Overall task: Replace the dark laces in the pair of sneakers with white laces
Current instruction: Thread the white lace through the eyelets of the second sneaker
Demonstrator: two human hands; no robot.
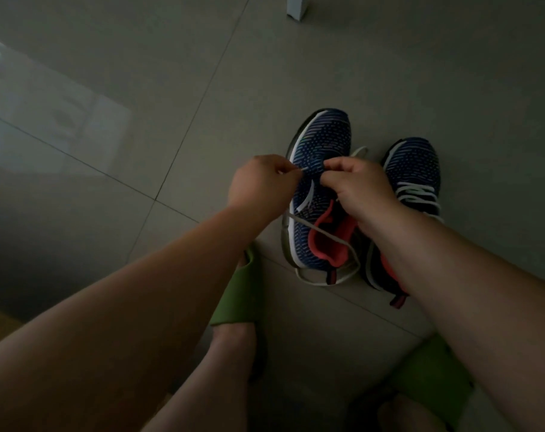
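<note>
Now both hands over left sneaker (319,169), toe pointing away: left hand (261,185) pinches white lace (324,235) tip, right hand (358,188) pinches at eyelet opposite.

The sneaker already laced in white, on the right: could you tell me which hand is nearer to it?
Right. The right hand hovers just beside the laced sneaker; the left hand is beyond the other sneaker.

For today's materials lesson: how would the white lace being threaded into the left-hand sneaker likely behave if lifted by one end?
The white lace probably hangs limp: it sags in loose curves across the sneaker and floor. Likely very light, since the left hand and right hand manage it with fingertip pinches.
</note>
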